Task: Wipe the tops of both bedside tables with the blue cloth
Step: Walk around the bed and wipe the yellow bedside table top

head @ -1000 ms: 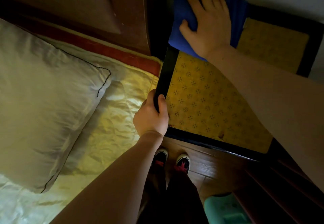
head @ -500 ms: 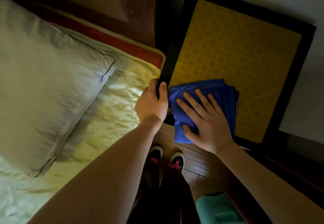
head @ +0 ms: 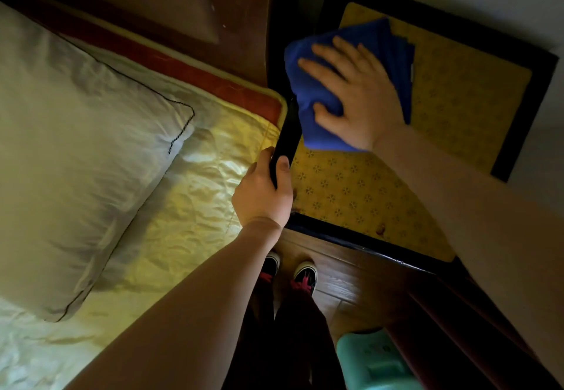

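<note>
The folded blue cloth [head: 311, 99] lies on the far left part of the square bedside table with the yellow flower-pattern top and black frame [head: 360, 188]. The cloth's left edge reaches the black frame on the bed side. The right hand [head: 357, 96] lies flat on top of the cloth, with its fingers stretched out and spread, pressing down and not curled around anything. The fingers look a bit blurry.

The left hand [head: 262, 194] grips the black frame on the near left side of the table. Its thumb sits on top of the frame and the other fingers wrap around the side, so they are hidden.

To the left is the bed with a shiny pale yellow cover [head: 189, 206] and a big white pillow with a thin dark trim [head: 76, 151]. The brown wooden headboard [head: 183, 8] stands at the far side. Down near the bottom you can see two dark shoes with pink laces [head: 302, 276] on the brown wooden floor [head: 351, 279] (one shoe is partly hidden by the left arm). A light green plastic thing [head: 372, 362] sits near the right bottom edge.
</note>
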Tool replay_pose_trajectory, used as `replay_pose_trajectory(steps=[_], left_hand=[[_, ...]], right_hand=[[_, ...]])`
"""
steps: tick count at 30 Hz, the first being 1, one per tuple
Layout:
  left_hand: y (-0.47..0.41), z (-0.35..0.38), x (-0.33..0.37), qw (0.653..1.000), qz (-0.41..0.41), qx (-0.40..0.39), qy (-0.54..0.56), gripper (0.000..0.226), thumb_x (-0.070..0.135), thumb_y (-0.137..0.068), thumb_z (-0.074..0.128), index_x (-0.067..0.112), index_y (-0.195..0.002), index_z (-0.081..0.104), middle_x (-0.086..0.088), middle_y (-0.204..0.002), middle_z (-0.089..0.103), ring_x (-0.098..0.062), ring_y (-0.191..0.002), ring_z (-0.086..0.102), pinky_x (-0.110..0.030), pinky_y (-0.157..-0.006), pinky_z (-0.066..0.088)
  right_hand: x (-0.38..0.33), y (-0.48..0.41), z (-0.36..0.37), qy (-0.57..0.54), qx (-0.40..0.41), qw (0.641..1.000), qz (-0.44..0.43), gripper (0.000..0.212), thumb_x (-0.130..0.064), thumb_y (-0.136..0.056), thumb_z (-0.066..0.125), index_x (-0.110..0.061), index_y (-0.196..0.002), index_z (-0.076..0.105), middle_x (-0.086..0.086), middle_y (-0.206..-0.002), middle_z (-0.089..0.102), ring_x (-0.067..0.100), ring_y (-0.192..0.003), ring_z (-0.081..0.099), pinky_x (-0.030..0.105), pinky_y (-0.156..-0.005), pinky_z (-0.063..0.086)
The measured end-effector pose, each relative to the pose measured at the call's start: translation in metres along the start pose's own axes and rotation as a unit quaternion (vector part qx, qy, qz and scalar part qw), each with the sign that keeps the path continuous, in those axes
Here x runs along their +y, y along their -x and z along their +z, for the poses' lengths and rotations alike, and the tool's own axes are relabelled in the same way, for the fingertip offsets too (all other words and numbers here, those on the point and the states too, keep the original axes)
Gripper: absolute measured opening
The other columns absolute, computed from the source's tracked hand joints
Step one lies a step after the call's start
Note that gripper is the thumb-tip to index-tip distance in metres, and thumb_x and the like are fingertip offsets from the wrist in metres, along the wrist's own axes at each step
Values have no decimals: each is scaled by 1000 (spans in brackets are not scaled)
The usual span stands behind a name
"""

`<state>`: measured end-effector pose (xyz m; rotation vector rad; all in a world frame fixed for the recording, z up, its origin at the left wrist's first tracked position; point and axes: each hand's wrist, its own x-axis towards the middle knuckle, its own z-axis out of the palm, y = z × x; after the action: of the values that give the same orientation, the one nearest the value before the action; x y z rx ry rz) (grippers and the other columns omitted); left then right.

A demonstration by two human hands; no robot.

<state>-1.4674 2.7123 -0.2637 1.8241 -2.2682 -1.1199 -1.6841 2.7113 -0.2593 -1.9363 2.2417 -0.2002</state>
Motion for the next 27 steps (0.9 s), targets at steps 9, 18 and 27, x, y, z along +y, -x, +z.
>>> replay_pose_trajectory(steps=[9, 18, 27], left_hand=[[2, 1, 1, 1000, 4, 8, -9, 42, 49, -94, 26, 27, -116, 54, 1, -83, 68, -26, -73, 61, -30, -57, 34], [6, 0, 2, 1000, 9, 14, -17, 32, 44, -98, 30, 26, -107, 54, 3, -67, 57, -22, -57, 49, -28, -48, 25], [5, -1, 4, 999, 4, 30, -22, 36, 42, -100, 29, 20, -112, 56, 0, -70, 55, -25, -62, 46, -33, -59, 31]], right_hand=[[34, -61, -14, 7, -1, 997, 78, 62, -49, -92, 34, -27, -150, 33, 0, -158, 31, 26, -148, 23, 40, -121, 12], [-13, 18, 2, 11, 30, 959, 283, 66, -52, -95, 25, -25, -154, 22, 2, -162, 23, 25, -150, 16, 43, -122, 10], [-87, 184, 20, -5, -9, 949, 316, 64, -49, -95, 35, -25, -154, 25, 2, -162, 23, 26, -150, 17, 46, -122, 14]])
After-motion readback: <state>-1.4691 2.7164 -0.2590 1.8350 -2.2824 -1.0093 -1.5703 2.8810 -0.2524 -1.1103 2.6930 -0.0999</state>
